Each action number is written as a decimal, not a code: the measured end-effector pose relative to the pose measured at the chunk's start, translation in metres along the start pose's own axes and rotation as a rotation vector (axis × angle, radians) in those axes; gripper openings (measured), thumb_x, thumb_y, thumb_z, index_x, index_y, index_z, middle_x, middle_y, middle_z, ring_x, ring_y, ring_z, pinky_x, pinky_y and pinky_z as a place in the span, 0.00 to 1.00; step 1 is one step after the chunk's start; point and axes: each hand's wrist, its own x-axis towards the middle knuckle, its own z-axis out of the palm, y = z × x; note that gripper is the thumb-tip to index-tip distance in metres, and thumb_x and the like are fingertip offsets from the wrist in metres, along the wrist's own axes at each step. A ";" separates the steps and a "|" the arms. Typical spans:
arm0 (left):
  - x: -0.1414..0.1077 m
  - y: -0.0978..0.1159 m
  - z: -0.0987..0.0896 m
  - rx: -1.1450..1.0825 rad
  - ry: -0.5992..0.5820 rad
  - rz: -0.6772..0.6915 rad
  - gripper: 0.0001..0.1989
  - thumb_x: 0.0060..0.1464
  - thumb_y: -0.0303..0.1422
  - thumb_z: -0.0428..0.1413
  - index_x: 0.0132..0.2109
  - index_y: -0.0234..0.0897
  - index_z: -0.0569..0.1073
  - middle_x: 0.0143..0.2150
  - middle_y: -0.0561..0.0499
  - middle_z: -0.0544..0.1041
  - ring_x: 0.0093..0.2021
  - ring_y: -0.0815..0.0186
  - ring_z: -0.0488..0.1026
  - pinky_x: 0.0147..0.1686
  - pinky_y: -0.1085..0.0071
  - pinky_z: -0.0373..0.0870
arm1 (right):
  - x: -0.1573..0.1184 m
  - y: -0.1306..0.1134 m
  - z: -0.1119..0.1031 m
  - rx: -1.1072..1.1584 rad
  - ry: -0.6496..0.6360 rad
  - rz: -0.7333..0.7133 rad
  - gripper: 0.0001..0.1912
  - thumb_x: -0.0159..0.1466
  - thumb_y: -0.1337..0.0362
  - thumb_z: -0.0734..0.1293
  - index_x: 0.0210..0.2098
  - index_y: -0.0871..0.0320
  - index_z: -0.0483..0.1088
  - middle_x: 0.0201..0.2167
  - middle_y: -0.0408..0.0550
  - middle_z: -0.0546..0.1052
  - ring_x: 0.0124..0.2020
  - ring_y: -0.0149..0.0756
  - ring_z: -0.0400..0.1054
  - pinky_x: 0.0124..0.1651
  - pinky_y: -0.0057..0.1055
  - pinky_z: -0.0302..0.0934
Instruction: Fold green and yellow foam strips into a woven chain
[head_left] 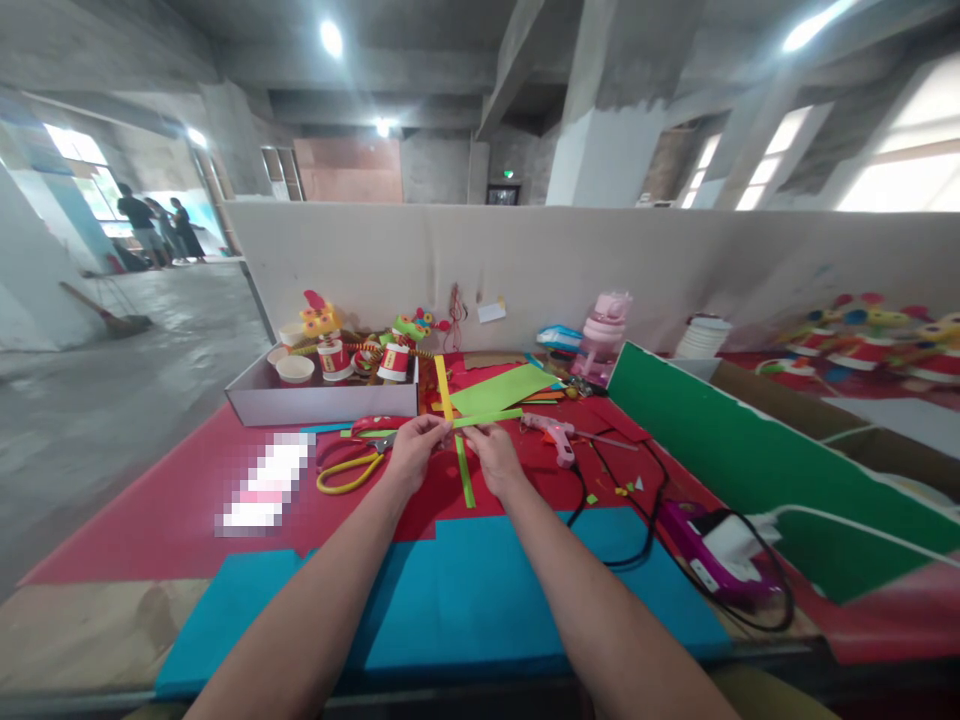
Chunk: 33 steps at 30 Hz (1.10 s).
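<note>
Red sheeting [172, 470] covers the table [97, 630]; left hand [414, 450] and right hand [490, 456] pinch paper strips [491, 416], best kept square where they meet.

- the left hand [412, 457] and right hand [491, 460] pinch crossed yellow and green paper strips [495, 416]
- yellow-handled scissors [346, 490] lie beside the left hand
- a pink glue gun [556, 437] lies near the right hand
- a white box [322, 405] holds paper cups [334, 362] on the red-covered desk [150, 520]

Bench [82, 625]: red covering [169, 490]; blue sheets [465, 615], lower centre. On it: open box [322, 405], centre left; yellow-handled scissors [352, 489], left of centre; pink glue gun [559, 442], right of centre; purple power strip [686, 535], lower right.
</note>
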 end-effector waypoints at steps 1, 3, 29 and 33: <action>0.000 0.000 0.000 0.007 -0.002 -0.002 0.15 0.39 0.40 0.67 0.28 0.33 0.74 0.22 0.53 0.72 0.23 0.73 0.65 0.26 0.74 0.61 | 0.000 0.001 0.000 0.019 0.002 0.007 0.10 0.46 0.58 0.72 0.25 0.57 0.76 0.28 0.47 0.80 0.35 0.39 0.72 0.43 0.34 0.62; -0.001 0.001 0.001 0.022 0.005 -0.006 0.15 0.39 0.40 0.67 0.27 0.33 0.74 0.21 0.53 0.72 0.22 0.73 0.65 0.26 0.75 0.60 | -0.001 0.002 0.000 0.057 0.004 0.012 0.11 0.45 0.58 0.73 0.27 0.57 0.77 0.30 0.47 0.80 0.38 0.40 0.73 0.45 0.34 0.63; -0.004 0.000 0.005 0.024 0.071 0.015 0.11 0.38 0.33 0.65 0.24 0.32 0.73 0.19 0.53 0.70 0.20 0.72 0.65 0.22 0.74 0.60 | -0.004 0.000 0.002 0.056 -0.060 0.024 0.19 0.45 0.51 0.75 0.30 0.57 0.75 0.31 0.45 0.79 0.38 0.37 0.72 0.46 0.34 0.62; -0.006 0.001 0.006 0.005 0.058 0.022 0.10 0.38 0.33 0.65 0.26 0.32 0.74 0.20 0.52 0.71 0.22 0.71 0.65 0.23 0.73 0.60 | -0.005 -0.002 0.002 0.024 -0.031 0.028 0.18 0.45 0.52 0.75 0.30 0.57 0.76 0.30 0.44 0.79 0.38 0.37 0.71 0.45 0.32 0.61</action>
